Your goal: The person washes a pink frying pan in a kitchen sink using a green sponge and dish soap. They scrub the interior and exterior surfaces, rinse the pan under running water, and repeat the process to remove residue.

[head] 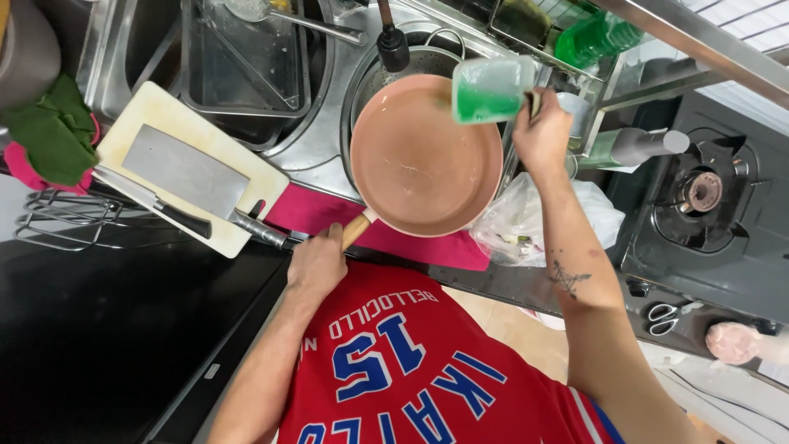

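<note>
A round pink frying pan [419, 164] with a wooden handle is held over a metal sink bowl [366, 78]. My left hand [316, 265] grips the end of that handle at the counter's front edge. My right hand [542, 136] holds a clear plastic container with green liquid [489, 90], tipped over the pan's far right rim. The inside of the pan looks wet and streaked. A black-handled tool [393, 45] pokes up behind the pan.
A white cutting board [156, 111] with a cleaver [189, 173] and a knife lies at left, next to green and pink cloths [49, 136]. A pink towel [316, 210] lies under the pan. At right are a plastic bag [538, 222], gas burner [703, 191], scissors [662, 316].
</note>
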